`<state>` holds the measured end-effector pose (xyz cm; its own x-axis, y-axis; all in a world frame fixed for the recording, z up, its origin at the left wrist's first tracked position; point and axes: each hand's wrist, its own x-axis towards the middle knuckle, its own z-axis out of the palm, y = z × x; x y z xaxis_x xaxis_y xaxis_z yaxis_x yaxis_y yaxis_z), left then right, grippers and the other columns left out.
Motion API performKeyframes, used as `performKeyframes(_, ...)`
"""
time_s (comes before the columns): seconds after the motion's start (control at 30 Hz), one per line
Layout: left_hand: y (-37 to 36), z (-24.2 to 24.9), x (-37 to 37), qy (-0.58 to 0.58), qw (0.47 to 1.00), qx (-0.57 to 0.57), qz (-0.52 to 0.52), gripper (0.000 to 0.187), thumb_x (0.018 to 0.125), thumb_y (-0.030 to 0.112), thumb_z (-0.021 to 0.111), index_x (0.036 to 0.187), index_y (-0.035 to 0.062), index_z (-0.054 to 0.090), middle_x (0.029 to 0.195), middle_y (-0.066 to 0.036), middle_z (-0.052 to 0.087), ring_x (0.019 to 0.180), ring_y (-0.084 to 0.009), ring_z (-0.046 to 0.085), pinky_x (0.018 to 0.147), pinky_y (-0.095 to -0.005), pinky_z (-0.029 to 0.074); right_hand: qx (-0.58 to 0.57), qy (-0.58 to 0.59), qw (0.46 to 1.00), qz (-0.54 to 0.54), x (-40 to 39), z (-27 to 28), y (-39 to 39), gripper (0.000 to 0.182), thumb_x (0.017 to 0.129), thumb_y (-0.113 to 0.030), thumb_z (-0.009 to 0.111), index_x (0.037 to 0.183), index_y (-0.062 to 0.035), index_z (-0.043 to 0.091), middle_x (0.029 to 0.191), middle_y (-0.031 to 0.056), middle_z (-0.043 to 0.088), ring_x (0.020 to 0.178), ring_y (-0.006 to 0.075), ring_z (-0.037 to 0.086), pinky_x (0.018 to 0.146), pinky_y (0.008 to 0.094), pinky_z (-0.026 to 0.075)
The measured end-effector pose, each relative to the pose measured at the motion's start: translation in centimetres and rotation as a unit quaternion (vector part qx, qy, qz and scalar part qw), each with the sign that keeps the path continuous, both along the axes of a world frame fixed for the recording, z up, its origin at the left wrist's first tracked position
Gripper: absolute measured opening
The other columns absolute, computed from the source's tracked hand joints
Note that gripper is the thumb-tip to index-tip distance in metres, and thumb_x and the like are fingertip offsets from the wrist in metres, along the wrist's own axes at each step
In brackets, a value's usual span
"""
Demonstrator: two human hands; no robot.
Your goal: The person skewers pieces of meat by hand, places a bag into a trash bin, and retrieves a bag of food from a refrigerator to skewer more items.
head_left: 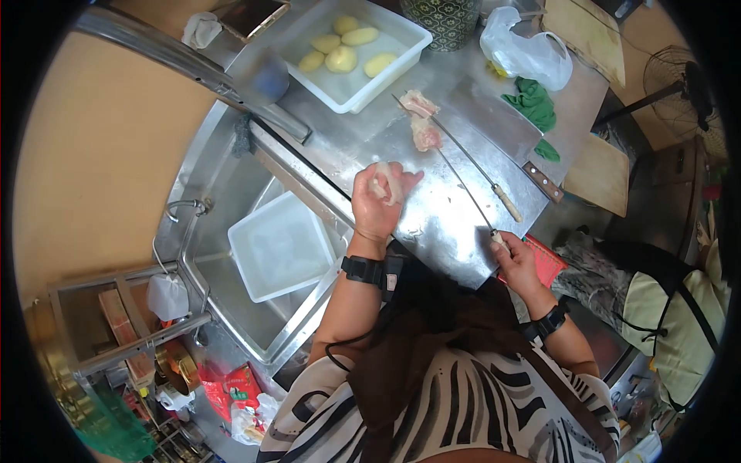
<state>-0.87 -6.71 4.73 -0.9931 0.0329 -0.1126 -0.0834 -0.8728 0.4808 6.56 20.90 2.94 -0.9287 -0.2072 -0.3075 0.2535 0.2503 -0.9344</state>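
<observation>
My left hand (378,202) is raised over the steel table, its fingers curled around a pale piece of raw meat (387,184). With my right hand (517,262) I grip the light handle of a long metal skewer (465,187). That skewer's far end runs into pinkish raw meat (426,135). Another skewer (471,157) with a wooden handle lies beside it on the table, its tip by another piece of meat (419,104). A cleaver (543,181) with a brown handle lies to the right of both skewers.
A white tub (351,92) holds several peeled potatoes at the table's back. Left of the table, a sink (208,270) contains an empty-looking white basin (282,247). A green cloth (532,104), plastic bag (529,54), patterned container (441,23) and fan (679,85) are at the right and back.
</observation>
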Motion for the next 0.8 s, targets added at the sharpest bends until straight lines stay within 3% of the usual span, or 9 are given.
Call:
performKeyframes(0.1, 0.1, 0.1, 0.1, -0.093, 0.996, 0.008, 0.008, 0.021, 0.088, 0.026, 0.041, 0.079, 0.0097, 0.050, 0.084, -0.008, 0.056, 0.073, -0.0191, 0.052, 0.080, -0.0356, 0.043, -0.011, -0.006, 1.000, 0.011, 0.5, 0.3, 0.0, 0.027, 0.088, -0.014, 0.055, 0.111, -0.0007, 0.056, 0.090, 0.0014, 0.060, 0.080, 0.0068, 0.051, 0.072, 0.0217, 0.043)
performKeyframes(0.17, 0.1, -1.1, -0.4, -0.136, 0.990, -0.019, 0.020, 0.020, 0.090, 0.028, 0.042, 0.086, 0.0096, 0.050, 0.086, -0.008, 0.056, 0.073, -0.0173, 0.052, 0.076, -0.0329, 0.043, -0.009, 0.035, 0.999, 0.013, 0.5, -0.3, 0.4, 0.021, 0.088, -0.013, 0.055, 0.105, 0.0001, 0.055, 0.072, -0.0038, 0.051, 0.060, 0.0033, 0.044, 0.053, 0.0197, 0.036)
performKeyframes(0.27, -0.5, -1.8, -0.7, -0.126, 0.991, -0.032, 0.042, 0.016, 0.090, 0.024, 0.044, 0.094, 0.0091, 0.048, 0.089, -0.007, 0.056, 0.074, -0.0164, 0.050, 0.070, -0.0304, 0.042, 0.001, 0.039, 0.999, 0.023, 1.2, 0.1, 0.9, 0.020, 0.087, -0.011, 0.055, 0.103, 0.0003, 0.055, 0.072, -0.0028, 0.052, 0.059, 0.0039, 0.044, 0.053, 0.0203, 0.037)
performKeyframes(0.43, -1.3, -1.3, -1.2, -0.101, 0.991, -0.023, 0.084, 0.027, 0.090, 0.018, 0.044, 0.114, 0.0062, 0.045, 0.091, -0.007, 0.054, 0.075, -0.0161, 0.049, 0.070, -0.0288, 0.041, 0.026, 0.040, 0.998, 0.046, 1.7, 0.9, 1.6, 0.022, 0.085, -0.011, 0.058, 0.104, 0.0005, 0.056, 0.077, 0.0006, 0.056, 0.067, 0.0069, 0.050, 0.060, 0.0224, 0.042)
performKeyframes(0.47, -1.7, -1.3, -1.2, -0.099, 0.991, -0.023, 0.087, 0.027, 0.090, 0.018, 0.044, 0.114, 0.0062, 0.045, 0.091, -0.007, 0.054, 0.075, -0.0161, 0.049, 0.070, -0.0288, 0.041, 0.024, 0.019, 0.998, 0.051, 1.9, 0.9, 1.8, 0.025, 0.084, -0.011, 0.059, 0.106, 0.0006, 0.056, 0.082, 0.0032, 0.060, 0.072, 0.0089, 0.054, 0.064, 0.0240, 0.044)
performKeyframes(0.63, -3.9, -3.1, -2.0, -0.064, 0.991, 0.095, 0.066, 0.034, 0.092, 0.022, 0.043, 0.119, 0.0007, 0.042, 0.088, -0.005, 0.052, 0.074, -0.0137, 0.046, 0.067, -0.0254, 0.039, 0.066, 0.048, 0.992, 0.091, 2.2, 1.0, 2.3, 0.025, 0.083, -0.012, 0.060, 0.104, 0.0007, 0.057, 0.080, 0.0054, 0.060, 0.070, 0.0099, 0.054, 0.063, 0.0245, 0.044)
performKeyframes(0.8, -5.3, -2.2, -2.3, -0.091, 0.987, 0.098, 0.094, 0.035, 0.091, 0.025, 0.047, 0.115, -0.0005, 0.046, 0.082, -0.002, 0.051, 0.074, -0.0132, 0.048, 0.073, -0.0253, 0.041, 0.083, 0.031, 0.991, 0.105, 3.0, 2.2, 2.1, 0.025, 0.083, -0.012, 0.061, 0.104, 0.0007, 0.057, 0.078, 0.0062, 0.060, 0.068, 0.0101, 0.053, 0.062, 0.0243, 0.044)
